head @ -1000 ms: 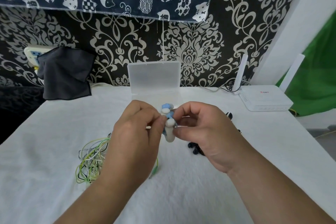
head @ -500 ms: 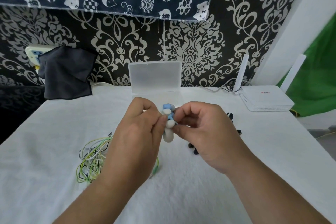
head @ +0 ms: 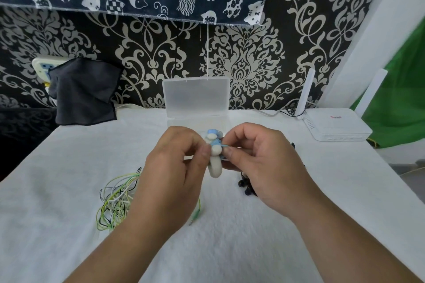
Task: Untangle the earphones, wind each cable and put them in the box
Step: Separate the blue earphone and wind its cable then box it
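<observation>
A: Item one?
B: Blue-white earphones [head: 215,151], frame centre, seemingly wound; left hand [head: 174,167] and right hand [head: 259,167] both pinch them.
A: Outstanding?
B: Green-white tangle [head: 115,200] at lower left, black earphones [head: 247,187]; box [head: 196,99] apparently unfilled.

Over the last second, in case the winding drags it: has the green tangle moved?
No. The green tangle keeps its place against the clear box, left of it and nearer.

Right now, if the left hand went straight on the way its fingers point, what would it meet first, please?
The blue-and-white earphones that the left hand pinches; just beyond them, probably the right hand, though depth is unclear.
</observation>
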Tool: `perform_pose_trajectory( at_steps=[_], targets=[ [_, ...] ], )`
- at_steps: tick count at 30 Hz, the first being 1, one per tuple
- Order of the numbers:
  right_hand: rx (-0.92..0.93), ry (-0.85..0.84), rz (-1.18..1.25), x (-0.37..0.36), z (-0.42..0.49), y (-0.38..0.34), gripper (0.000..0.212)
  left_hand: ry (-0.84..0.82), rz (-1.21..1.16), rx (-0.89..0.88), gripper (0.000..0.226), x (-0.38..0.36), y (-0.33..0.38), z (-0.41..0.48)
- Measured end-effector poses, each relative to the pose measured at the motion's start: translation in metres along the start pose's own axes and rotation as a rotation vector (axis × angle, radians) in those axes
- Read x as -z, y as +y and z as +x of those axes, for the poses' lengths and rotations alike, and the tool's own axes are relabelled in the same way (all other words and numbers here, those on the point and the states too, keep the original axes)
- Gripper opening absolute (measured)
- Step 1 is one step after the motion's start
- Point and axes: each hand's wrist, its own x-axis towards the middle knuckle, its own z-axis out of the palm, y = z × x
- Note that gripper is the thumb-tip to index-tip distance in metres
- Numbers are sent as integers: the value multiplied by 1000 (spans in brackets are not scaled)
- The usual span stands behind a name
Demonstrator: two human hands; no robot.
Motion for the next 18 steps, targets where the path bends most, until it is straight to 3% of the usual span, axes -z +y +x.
perform_pose_trajectory(
  at_steps=[3, 8, 14, 18],
  targets=[
    [9, 0, 5, 3, 1, -1, 9, -37, -233, 142, 11, -2, 6, -1],
    [15, -34, -112, 4, 0, -1, 14, -40, -368, 240, 28, -10, 2, -7],
    [1, -3, -177, -2, -1, 0, 7, 32, -244, 103, 47, -13, 1, -8],
    [-103, -26, -24, -7, -1, 0, 15, 104, -277, 169, 44, -15, 0, -8]
  ],
)
